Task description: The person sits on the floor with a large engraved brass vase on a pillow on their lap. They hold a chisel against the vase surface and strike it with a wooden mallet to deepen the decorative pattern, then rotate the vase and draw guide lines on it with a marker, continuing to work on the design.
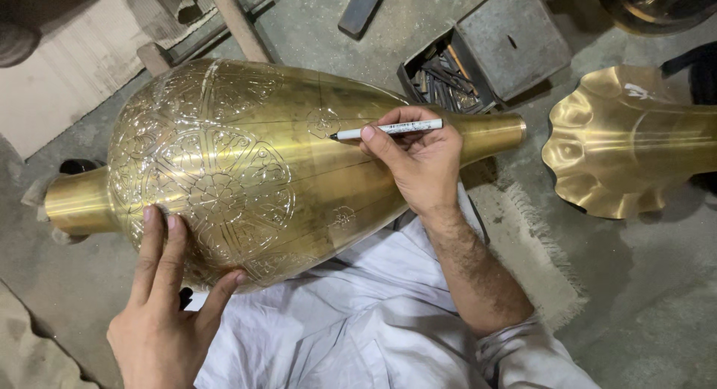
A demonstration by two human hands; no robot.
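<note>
Nearest, the left hand lies flat-fingered on the big engraved brass vase resting sideways across the lap, likely heavy, slick and best steadied at its belly, while the right hand pinches a white marker pen.

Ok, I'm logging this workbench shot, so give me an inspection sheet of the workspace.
Surface: dusty grey concrete floor; fringed mat under the person.
Job's things: brass vase lying on its side across the lap, engraved floral patterns; white marker, tip on the vase.
Clutter: open metal box of tools; fluted brass piece; wooden handle; cardboard.
Grippers: right hand holds the marker; left hand steadies the vase.
Cables: nothing seen.
Surroundings: another brass item, top right.
</note>
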